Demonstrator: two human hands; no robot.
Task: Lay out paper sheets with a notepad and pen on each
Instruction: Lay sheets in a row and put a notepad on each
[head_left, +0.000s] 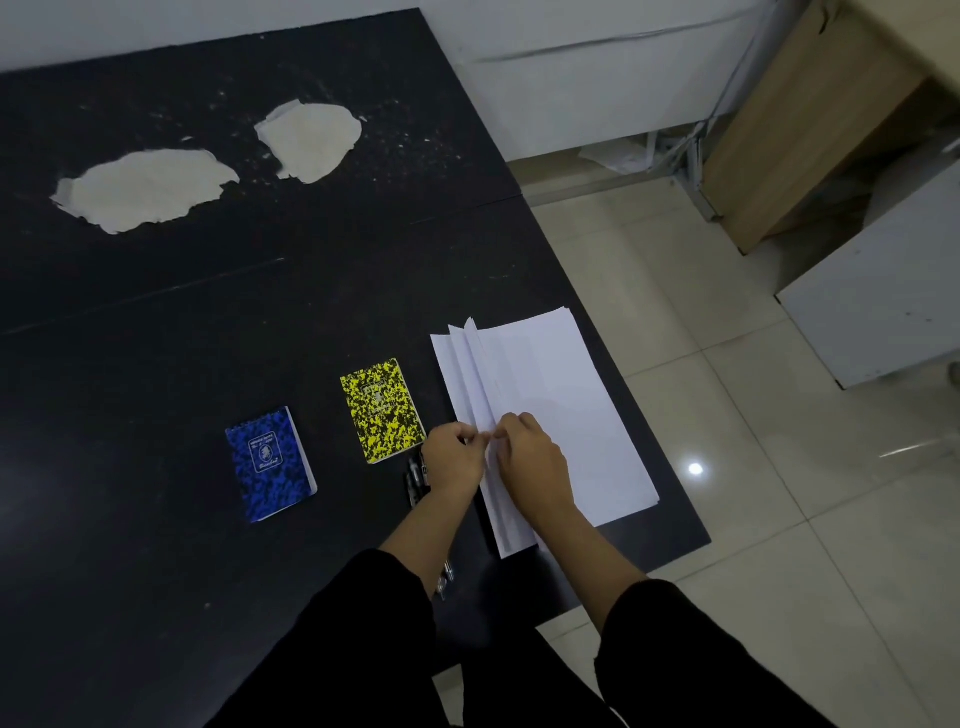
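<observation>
**First onlooker:** Head view, from above: a black tabletop (156, 322), scarred by two pale patches where the surface has peeled, carries everything for the job. How much of it would you call done?

**Second onlooker:** Almost none, I'd judge. The paper stack (556, 410) sits whole by the right edge, with only its left-hand sheets fanned up. No sheet lies out on its own yet.

**First onlooker:** And the notepads?

**Second onlooker:** Both unplaced, on bare tabletop. The blue notepad (270, 464) lies well left of the stack; the yellow notepad (383, 409) is just beside it, apart from the paper.

**First onlooker:** The hands?

**Second onlooker:** Both meet at the stack's lifted edge. The left hand (454, 457) pinches the loose sheet edges, fingers curled close. The right hand (530, 452) rests atop the paper, fingers bent down onto the same edge, seemingly peeling a sheet free.

**First onlooker:** Pens?

**Second onlooker:** Dark pens (417, 480) lie bunched under the left wrist; how many, I cannot tell. So what remains is separating the sheets, spreading them, then putting a notepad and pen on each.
</observation>
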